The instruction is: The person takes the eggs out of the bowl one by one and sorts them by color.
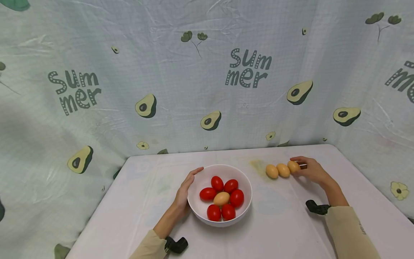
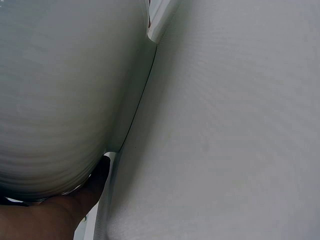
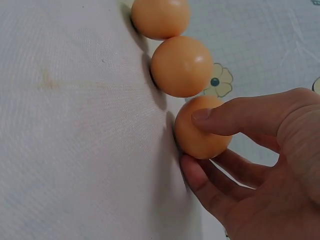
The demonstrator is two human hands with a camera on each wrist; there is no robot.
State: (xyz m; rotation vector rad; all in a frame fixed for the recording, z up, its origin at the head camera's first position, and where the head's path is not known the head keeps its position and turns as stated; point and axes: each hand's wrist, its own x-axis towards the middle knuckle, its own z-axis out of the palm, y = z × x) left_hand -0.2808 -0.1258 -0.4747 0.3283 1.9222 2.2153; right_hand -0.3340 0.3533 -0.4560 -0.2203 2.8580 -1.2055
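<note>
In the head view, my left hand (image 1: 183,194) lies against the outer left side of a white bowl (image 1: 249,194), its fingers fairly straight along the wall. The left wrist view shows part of this hand touching the bowl (image 2: 60,100). Inside the bowl, several red, egg-shaped things (image 1: 237,198) surround one brown egg (image 1: 221,199). My right hand (image 1: 312,169) pinches a brown egg (image 3: 190,135) between thumb and fingers, low at the table surface. That egg is at the right end of a row, beside a middle egg (image 1: 283,170) and a left egg (image 1: 272,171).
A pale cloth covers the table (image 1: 275,230), with a yellowish stain (image 1: 257,165) near the eggs. Behind and at the sides hangs a printed curtain (image 1: 181,72) with avocados and lettering. Each wrist wears a black camera mount (image 1: 176,245).
</note>
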